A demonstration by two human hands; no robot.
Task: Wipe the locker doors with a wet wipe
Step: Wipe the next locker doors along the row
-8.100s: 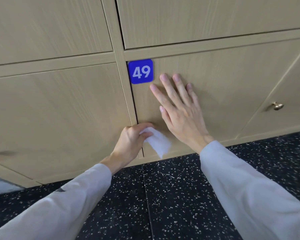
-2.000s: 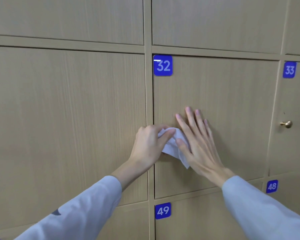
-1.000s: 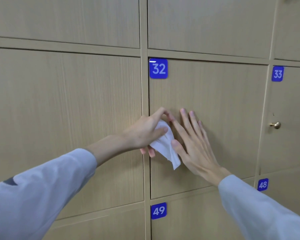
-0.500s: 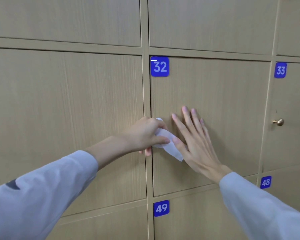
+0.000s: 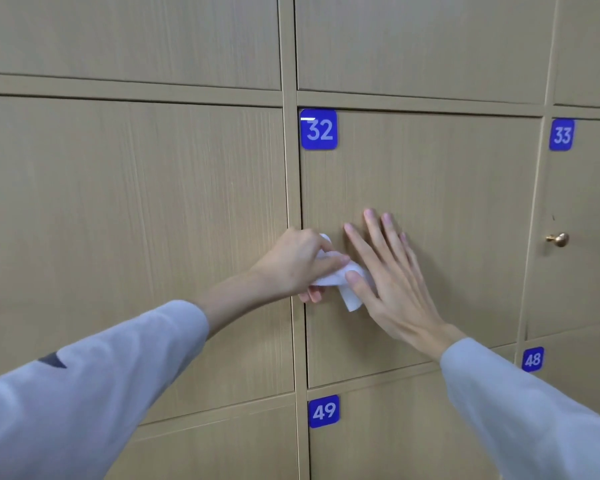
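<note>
A crumpled white wet wipe (image 5: 340,277) is gripped in the curled fingers of the left hand (image 5: 297,263) and is held against the left edge of the door numbered 32 (image 5: 430,188), just beside the vertical frame strip (image 5: 291,188) that separates it from the door to the left (image 5: 129,220). The right hand (image 5: 390,271) is laid flat on the same door with its fingers straight and spread, pointing up and slightly left; nothing is held by it, though its thumb is touching the wipe's right end. The wipe is thus bracketed between the two hands, with a loose tail hanging down below them. Its long axis is judged to run roughly left to right, slanting down toward the right. The relation that matters for the coming stroke is that most of door 32 lies to the right of and above the wipe, and that stretch is partly covered by the flat right hand; the left hand is the one already on the wipe and is therefore best placed to carry it. A brass knob (image 5: 558,239) is seen on door 33 (image 5: 582,220), well apart from both hands, and plates 49 (image 5: 323,411) and 48 (image 5: 532,359) mark the doors below.
</note>
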